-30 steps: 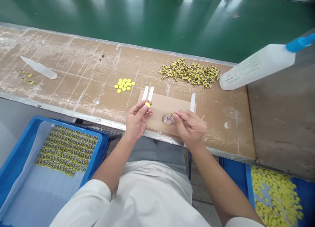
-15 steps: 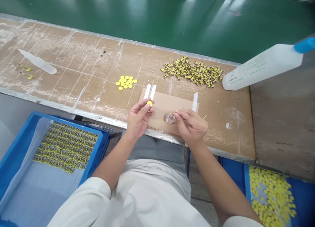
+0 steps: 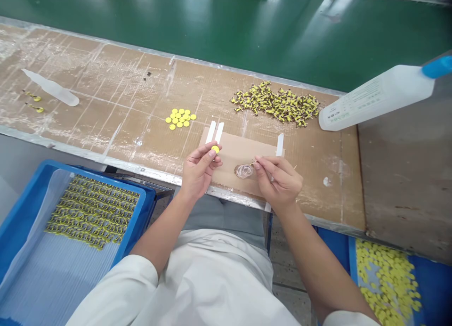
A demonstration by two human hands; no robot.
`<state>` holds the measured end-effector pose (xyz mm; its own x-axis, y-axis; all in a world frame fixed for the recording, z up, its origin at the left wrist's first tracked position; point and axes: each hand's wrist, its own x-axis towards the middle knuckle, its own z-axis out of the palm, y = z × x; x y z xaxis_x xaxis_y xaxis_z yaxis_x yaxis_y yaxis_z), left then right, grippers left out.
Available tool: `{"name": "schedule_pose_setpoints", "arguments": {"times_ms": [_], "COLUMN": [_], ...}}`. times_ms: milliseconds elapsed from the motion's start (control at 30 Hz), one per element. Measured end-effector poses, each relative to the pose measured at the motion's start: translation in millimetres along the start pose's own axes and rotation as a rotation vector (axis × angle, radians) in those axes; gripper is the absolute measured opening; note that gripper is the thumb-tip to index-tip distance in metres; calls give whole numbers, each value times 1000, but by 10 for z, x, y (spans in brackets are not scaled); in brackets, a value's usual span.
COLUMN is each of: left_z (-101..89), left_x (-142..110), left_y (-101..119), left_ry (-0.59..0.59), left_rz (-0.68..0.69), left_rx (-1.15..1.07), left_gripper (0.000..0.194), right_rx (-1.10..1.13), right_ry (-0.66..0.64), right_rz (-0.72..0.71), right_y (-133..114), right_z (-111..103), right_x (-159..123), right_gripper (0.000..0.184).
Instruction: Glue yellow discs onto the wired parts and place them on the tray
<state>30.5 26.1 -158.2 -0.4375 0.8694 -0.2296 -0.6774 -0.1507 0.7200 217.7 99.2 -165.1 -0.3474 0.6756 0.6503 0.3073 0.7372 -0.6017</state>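
A: Start at the fingertips. What's in them?

B: On the left hand [image 3: 199,171], the thumb and forefinger [image 3: 208,151] pinch a yellow disc [image 3: 215,149] at their tips, with the other fingers curled below. On the right hand [image 3: 278,184], the fingertips [image 3: 259,163] are pressed together on a thin wooden stick [image 3: 253,164].

A: Which way does that stick lie?

B: Its long axis runs nearly level across the view, and its fine tip pokes out past the fingertips toward the left hand and the disc. The far end shows beyond the right hand.

A: And the gap between them?

B: The disc sits just above the left fingers, well apart from the stick's tip. The left hand is nearer the disc, of course, while the right hand is nearer a small clear glass dish [image 3: 243,171]. The tip is just beside the dish, up and to its right.

A: What's under all this?

B: A cardboard sheet [image 3: 240,154] on the workbench [image 3: 106,81], with white strips [image 3: 279,144] along its far edge. Beyond it lie a cluster of yellow discs [image 3: 180,119] and a heap of small yellow-and-dark parts [image 3: 275,104]. Nearer the body, a blue tray [image 3: 144,208] holds rows of those parts.
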Motion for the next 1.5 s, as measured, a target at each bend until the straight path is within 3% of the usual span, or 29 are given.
{"name": "schedule_pose_setpoints", "arguments": {"times_ms": [500,700,833,900,1167,1500], "left_z": [-34,-11,36,74,300,340], "left_x": [-1,-89,-252,-344,-612,-726], "left_y": [-21,-22,-30,-23,31,12], "left_ry": [-10,2,37,17,-99,-136], "left_rz": [0,-5,-81,-129,-318,-207], "left_rx": [12,13,-38,-77,-128,-64], "left_gripper": [27,29,29,28,21,21], "right_rx": [44,138,333,417,566,523], "right_ry": [-35,89,188,210,210,107], "right_rz": [-21,249,518,586,460,426], "right_y": [18,-93,-215,-314,-775,-936], "right_z": [9,-22,-56,-78,-127,-145], "right_x": [7,12,-8,-4,102,116], "right_gripper": [22,9,12,13,18,17]}}
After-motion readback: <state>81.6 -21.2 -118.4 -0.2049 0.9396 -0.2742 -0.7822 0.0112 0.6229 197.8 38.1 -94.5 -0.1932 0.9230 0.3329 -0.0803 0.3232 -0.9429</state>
